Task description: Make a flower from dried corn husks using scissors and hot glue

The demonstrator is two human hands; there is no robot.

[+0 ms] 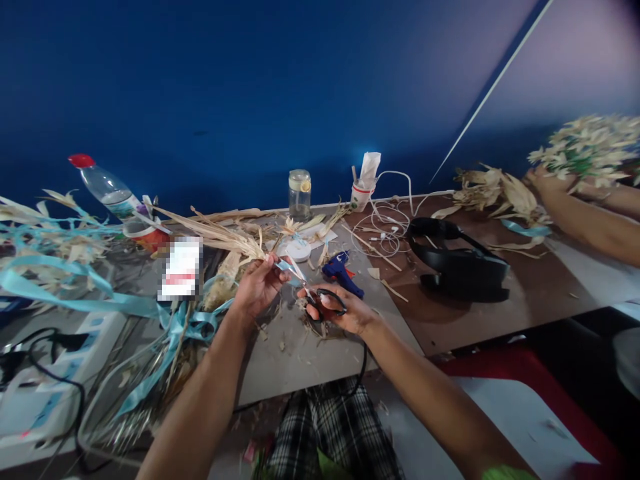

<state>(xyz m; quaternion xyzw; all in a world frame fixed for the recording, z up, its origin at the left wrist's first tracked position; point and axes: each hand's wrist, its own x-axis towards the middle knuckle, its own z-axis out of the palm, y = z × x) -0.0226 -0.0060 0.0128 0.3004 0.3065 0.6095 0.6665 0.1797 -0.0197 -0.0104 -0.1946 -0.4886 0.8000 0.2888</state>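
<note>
My left hand (259, 285) is closed, pinching a bundle of dried husks (220, 235) whose long pale strips fan out to the upper left. A short piece of light-blue ribbon (284, 265) shows at its fingertips. In my right hand (347, 310) are black-handled scissors (327, 293), with fingers through the loops. Their blades point up and left, close beside the ribbon; I cannot tell whether they touch it. Just beyond my right hand lies a blue glue gun (343, 272). Husk scraps are scattered on the grey board (280, 363) under both hands.
At left are a tilted plastic bottle (107, 190), a phone (181, 268), trailing blue ribbon (75, 288) and a power strip (60, 380). A glass jar (300, 195), a paper cup (362, 193), white cables (385, 230) and a black headset (460, 260) stand behind. Another person's arms (585, 213) hold pale flowers (593, 147).
</note>
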